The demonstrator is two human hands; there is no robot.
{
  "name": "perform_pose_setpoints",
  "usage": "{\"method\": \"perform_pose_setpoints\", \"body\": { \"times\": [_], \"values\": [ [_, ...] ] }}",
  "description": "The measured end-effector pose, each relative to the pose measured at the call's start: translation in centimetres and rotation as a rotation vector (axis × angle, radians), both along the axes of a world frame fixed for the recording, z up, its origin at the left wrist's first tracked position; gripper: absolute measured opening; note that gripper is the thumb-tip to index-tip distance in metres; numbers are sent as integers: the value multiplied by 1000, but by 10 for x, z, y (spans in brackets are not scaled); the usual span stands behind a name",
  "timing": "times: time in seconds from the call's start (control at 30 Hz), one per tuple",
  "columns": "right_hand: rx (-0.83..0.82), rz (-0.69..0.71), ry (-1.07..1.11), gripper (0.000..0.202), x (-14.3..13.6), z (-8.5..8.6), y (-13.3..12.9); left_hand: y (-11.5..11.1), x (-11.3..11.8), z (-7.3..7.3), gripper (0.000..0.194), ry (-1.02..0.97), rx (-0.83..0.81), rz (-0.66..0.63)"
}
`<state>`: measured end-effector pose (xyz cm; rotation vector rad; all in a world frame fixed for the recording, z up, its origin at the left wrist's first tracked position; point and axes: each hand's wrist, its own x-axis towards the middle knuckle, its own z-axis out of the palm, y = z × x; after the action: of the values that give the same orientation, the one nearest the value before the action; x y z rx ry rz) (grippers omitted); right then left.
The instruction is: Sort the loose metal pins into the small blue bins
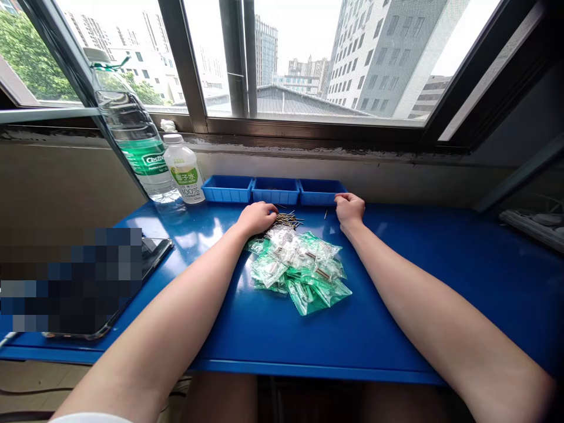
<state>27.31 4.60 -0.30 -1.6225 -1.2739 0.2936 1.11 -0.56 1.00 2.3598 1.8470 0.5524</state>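
Observation:
My left hand (258, 218) is at the left edge of a pile of thin metal rods (288, 220), dark and brass-coloured, possibly small drill bits. Its fingers curl down against the pile, and whatever they pinch is hidden. My right hand (351, 208) is closed at the front right corner of the right blue bin (324, 192); I cannot make out anything in its fingers. One loose rod (326, 214) lies on the table between the hands. Just nearer to me is a heap of clear and green plastic packets (304, 270), some with small metal pieces inside.
Beside the right bin stand a middle blue bin (275, 192) and a left blue bin (227, 191). A small white bottle (185, 170) and a large water bottle (136, 132) stand at the back left. A dark-screened device (152, 252), partly blurred out, lies on the blue table (423, 270).

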Motion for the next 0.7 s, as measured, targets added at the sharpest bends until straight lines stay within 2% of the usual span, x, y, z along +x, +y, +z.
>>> {"method": "perform_pose_setpoints", "body": {
  "times": [0.03, 0.1, 0.17, 0.27, 0.53, 0.7],
  "values": [
    [-57, -43, -48, 23, -1, 3, -3, 0, 0, 0, 40, 0, 2, 1],
    [-190, -22, -226, 20, -5, 8, -10, 1, 0, 0, 40, 5, 6, 4],
    [-306, 9, -390, 30, -9, 12, -16, 1, 0, 0, 39, 9, 5, 8],
    [-402, 46, -524, 41, -12, 14, -19, 0, 0, 1, 39, 8, -1, 9],
    [-397, 139, -583, 30, -11, 13, -19, 0, 0, 1, 39, 3, 1, 10],
    [-228, 183, -464, 27, -10, 8, -17, -1, 0, 1, 39, 18, -1, 13]
  ]
}}
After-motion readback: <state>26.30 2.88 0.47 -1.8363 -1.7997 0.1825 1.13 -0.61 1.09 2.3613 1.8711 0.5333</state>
